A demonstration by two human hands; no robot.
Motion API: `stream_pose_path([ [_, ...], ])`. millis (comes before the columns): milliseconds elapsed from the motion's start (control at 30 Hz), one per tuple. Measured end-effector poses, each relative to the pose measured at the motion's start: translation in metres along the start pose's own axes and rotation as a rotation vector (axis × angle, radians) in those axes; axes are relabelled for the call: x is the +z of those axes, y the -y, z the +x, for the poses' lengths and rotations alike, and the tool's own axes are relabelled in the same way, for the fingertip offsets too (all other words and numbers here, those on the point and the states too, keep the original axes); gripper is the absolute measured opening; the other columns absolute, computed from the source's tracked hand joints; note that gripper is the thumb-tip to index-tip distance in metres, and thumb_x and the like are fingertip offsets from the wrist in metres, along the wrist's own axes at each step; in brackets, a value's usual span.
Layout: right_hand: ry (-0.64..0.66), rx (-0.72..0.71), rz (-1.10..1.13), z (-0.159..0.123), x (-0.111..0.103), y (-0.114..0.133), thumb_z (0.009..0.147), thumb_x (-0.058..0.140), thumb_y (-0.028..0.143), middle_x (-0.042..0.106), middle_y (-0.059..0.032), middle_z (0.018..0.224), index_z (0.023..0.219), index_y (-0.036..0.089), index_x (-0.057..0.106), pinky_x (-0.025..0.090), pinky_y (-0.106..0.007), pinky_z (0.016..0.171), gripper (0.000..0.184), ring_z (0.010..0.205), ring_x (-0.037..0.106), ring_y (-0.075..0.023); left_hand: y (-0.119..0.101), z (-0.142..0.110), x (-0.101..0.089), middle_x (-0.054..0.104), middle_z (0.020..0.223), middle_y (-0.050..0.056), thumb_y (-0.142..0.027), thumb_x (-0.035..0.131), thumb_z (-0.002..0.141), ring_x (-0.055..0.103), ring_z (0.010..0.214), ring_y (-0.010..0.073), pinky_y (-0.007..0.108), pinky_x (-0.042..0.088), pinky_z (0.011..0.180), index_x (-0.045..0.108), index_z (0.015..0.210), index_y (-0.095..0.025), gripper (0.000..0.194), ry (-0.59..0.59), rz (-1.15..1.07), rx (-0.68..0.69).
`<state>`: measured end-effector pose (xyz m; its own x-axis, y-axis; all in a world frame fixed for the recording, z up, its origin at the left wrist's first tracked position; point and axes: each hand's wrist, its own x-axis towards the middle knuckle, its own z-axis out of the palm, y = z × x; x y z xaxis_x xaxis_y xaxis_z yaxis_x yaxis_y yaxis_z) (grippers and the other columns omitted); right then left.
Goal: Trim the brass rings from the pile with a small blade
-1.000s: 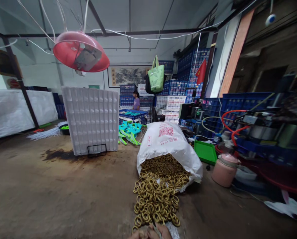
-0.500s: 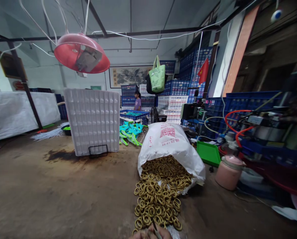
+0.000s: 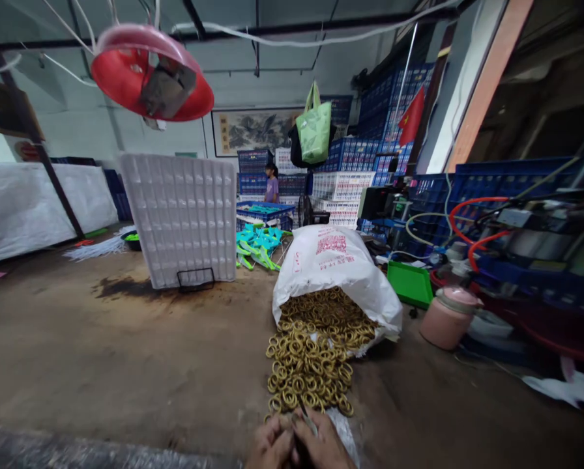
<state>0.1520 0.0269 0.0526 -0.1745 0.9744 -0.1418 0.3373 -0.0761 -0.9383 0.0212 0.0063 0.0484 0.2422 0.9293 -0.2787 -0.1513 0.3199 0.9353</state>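
Observation:
My left hand and my right hand meet at the bottom middle, fingers bent inward and touching. From my right hand's fingers juts a small knife-like tool with a thin dark tip and a pale, shiny edge. The fingers of my left hand are pinched together; whatever sits between them is hidden. Just beyond both hands lies a heap of brass-coloured rings, spilling from the mouth of a white woven sack with red print.
A white ribbed plastic tray stands upright on a black wire holder at left. Green-and-turquoise plastic pieces lie behind. To the right are a green tray, a pink jar and a machine with red hoses. A red lamp hangs overhead.
The view has tipped downward, so both hands show more fully and the table's near edge has come into sight. The hands stay together by the rings, the thin tool still held.

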Motion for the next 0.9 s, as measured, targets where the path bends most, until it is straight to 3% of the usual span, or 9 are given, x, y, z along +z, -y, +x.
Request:
stream_pose_path([
  [100,0.105,-0.052,0.025,-0.003,-0.002,0.009,0.074,0.042,0.047,0.051,0.0027,0.057,0.062,0.016,0.05,0.037,-0.021,0.058,0.034,0.058,0.046,-0.0108,-0.006,-0.008,0.003,0.037,0.041,-0.008,-0.056,0.053,0.068,0.029,0.034,0.0033,0.017,0.022,0.035,0.049,0.061,-0.016,0.041,-0.012,0.011,0.04],
  [267,0.158,-0.081,0.057,-0.008,-0.002,0.016,0.077,0.041,0.041,0.049,0.0034,0.057,0.063,0.016,0.049,0.034,-0.02,0.055,0.03,0.057,0.043,-0.0091,-0.007,-0.016,0.003,0.036,0.043,-0.009,-0.051,0.053,0.071,0.027,0.034,0.0033,0.016,0.02,0.034,0.048,0.065,-0.016,0.036,-0.018,0.018,0.034],
  [433,0.107,-0.065,0.006,-0.011,-0.001,0.018,0.078,0.039,0.042,0.049,0.0027,0.057,0.064,0.016,0.051,0.035,-0.02,0.054,0.032,0.057,0.043,-0.0098,-0.004,-0.02,0.001,0.037,0.045,-0.008,-0.047,0.051,0.073,0.028,0.036,0.0031,0.016,0.021,0.035,0.048,0.067,-0.015,0.032,-0.016,-0.017,0.032],
  [633,0.018,-0.182,-0.261,-0.013,-0.004,0.001,0.082,0.035,0.032,0.056,0.0004,0.065,0.071,0.017,0.055,0.035,-0.021,0.057,0.027,0.061,0.047,-0.0109,-0.018,-0.027,0.005,0.04,0.051,-0.007,-0.048,0.056,0.07,0.029,0.038,0.0023,0.015,0.021,0.036,0.048,0.068,-0.015,0.034,-0.045,-0.088,0.033],
  [733,0.046,-0.29,-0.456,-0.019,-0.002,-0.005,0.075,0.037,0.016,0.058,0.0004,0.067,0.074,0.019,0.055,0.033,-0.02,0.058,0.019,0.061,0.048,-0.0112,-0.019,-0.027,0.006,0.041,0.05,-0.007,-0.048,0.058,0.068,0.029,0.038,0.0024,0.016,0.022,0.037,0.048,0.068,-0.015,0.034,-0.056,-0.107,0.073],
  [900,0.017,-0.322,-0.69,-0.025,-0.001,-0.001,0.06,0.035,0.004,0.06,-0.0013,0.071,0.077,0.019,0.053,0.031,-0.021,0.058,0.03,0.064,0.052,-0.013,-0.008,-0.022,0.005,0.042,0.052,-0.007,-0.047,0.058,0.068,0.028,0.04,0.0025,0.016,0.022,0.039,0.047,0.067,-0.016,0.033,-0.063,-0.117,0.142],
])
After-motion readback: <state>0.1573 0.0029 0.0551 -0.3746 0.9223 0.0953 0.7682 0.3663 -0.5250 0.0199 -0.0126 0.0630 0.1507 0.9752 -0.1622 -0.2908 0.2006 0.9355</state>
